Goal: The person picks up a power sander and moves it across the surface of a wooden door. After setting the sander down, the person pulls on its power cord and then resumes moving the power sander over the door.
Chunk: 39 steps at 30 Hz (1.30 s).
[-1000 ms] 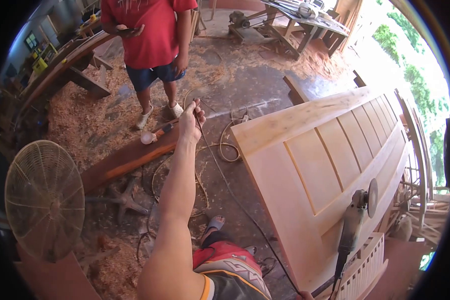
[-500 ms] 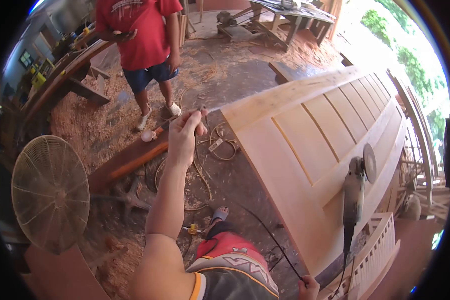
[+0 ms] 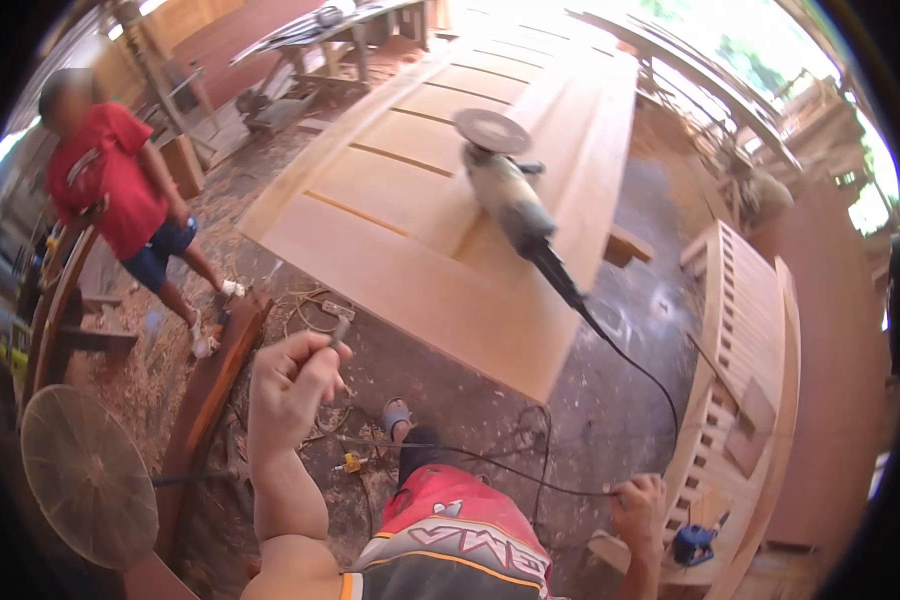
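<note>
My left hand (image 3: pixel 295 385) is raised at the left of centre, its fingers pinched round a small thin grey object (image 3: pixel 342 328) too small to name. At the lower right my right hand (image 3: pixel 638 505) is closed round a black cable (image 3: pixel 510 473). An angle grinder (image 3: pixel 510 200) with a round disc lies on a large pale wooden door panel (image 3: pixel 370 255), and a black cord runs from its rear end down to the right. Neither hand touches the grinder or the panel.
A person in a red shirt (image 3: pixel 110 180) stands at the left. A round fan (image 3: pixel 88 478) is at lower left, beside a reddish wooden beam (image 3: pixel 210 420). A slatted wooden piece (image 3: pixel 735 400) with a blue tool (image 3: pixel 695 543) is at right. Cables and shavings cover the floor.
The view has turned right, so the panel and grinder appear further left. My right hand has come further into view with the cable. My left hand appears lower, still pinched.
</note>
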Tool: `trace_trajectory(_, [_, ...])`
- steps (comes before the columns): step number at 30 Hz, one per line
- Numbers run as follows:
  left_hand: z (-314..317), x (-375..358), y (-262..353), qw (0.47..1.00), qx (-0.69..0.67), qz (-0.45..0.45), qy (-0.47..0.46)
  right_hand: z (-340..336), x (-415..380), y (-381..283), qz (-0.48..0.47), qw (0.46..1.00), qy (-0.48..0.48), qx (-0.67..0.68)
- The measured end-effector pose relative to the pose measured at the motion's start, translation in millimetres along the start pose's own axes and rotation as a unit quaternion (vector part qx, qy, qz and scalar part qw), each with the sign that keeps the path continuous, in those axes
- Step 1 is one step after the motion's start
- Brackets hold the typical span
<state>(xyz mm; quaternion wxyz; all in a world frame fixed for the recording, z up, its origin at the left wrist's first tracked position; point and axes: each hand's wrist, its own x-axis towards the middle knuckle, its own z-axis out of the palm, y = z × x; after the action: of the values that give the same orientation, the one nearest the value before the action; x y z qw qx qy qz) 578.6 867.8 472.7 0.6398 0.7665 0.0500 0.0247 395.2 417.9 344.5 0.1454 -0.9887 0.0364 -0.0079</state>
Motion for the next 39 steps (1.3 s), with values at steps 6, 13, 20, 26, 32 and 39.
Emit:
trace_trajectory(6, [90,-49,21,0.957,0.167,-0.011,-0.238,-42,-13,75,0.023,0.99,0.126,-0.055])
trace_trajectory(13, [192,-52,3,0.88,0.177,0.023,-0.441,-59,14,145,0.149,0.985,0.084,-0.019])
trace_trajectory(20, [329,-40,-10,0.772,0.08,0.08,-0.625,-52,53,230,0.103,0.989,0.061,0.084])
trace_trajectory(26, [412,-19,17,0.702,0.043,0.104,-0.703,-66,92,270,0.12,0.972,0.087,0.18])
trace_trajectory(32, [444,4,30,0.734,0.018,0.066,-0.675,-7,151,321,0.124,0.969,0.058,0.207])
trace_trajectory(39, [506,31,20,0.796,0.004,0.053,-0.602,40,255,363,0.08,0.96,-0.112,0.243])
